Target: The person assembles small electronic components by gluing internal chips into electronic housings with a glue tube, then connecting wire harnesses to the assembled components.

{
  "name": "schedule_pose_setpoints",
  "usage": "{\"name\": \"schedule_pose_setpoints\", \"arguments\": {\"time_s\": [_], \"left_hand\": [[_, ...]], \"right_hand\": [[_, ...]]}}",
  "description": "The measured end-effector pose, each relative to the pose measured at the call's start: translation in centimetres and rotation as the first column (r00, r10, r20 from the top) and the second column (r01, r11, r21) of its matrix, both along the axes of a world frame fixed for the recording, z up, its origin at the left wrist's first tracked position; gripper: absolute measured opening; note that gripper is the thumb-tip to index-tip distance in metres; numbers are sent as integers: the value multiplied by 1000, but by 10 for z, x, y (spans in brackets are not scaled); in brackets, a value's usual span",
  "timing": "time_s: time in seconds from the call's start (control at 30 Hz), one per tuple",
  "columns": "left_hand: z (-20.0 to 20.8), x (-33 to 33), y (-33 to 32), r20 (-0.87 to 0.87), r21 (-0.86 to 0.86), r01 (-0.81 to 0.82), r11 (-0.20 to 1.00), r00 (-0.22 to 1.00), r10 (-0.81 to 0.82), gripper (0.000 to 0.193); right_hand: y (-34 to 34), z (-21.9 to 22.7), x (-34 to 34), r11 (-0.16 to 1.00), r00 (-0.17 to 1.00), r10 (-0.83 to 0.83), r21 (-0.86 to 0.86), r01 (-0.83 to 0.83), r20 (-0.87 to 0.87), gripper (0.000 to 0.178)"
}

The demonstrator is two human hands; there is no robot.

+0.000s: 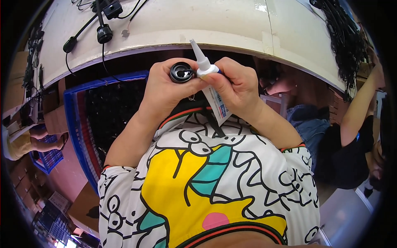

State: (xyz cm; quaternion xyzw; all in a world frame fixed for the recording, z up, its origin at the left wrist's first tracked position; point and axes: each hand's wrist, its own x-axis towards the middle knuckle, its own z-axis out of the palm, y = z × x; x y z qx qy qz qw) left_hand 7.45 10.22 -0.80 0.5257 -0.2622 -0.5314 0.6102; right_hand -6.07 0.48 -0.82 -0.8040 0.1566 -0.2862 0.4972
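My left hand [165, 87] is closed around a small black round part [175, 75], its circular end with a shiny middle facing up. In my right hand [240, 87] is a white glue tube [216, 99] with printing on its side, pinched just below its collar. A pale tapered nozzle [198, 53] tops the tube and points up toward the bench. Both hands meet in front of my chest, fingertips close together by the tube's collar. What lies inside the black part is too small to make out.
Ahead runs a white bench [198, 20], its edge just beyond my hands. Black cabled parts [104, 33] lie at its left, a bundle of black cables [345, 45] at its right. A blue crate [74, 120] of dark items stands left. A co-worker [341, 142] is at the right.
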Motion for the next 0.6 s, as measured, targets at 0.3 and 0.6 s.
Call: {"name": "schedule_pose_setpoints", "arguments": {"time_s": [0.3,0.6], "left_hand": [[-2,2,2,39,-61,3,998,999,-1,17],[-4,5,1,127,-57,47,997,991,-39,19]], "right_hand": [[-1,1,2,998,1000,18,-52,-19,-22,17],[-3,3,1,997,999,39,-62,-41,-34,16]]}}
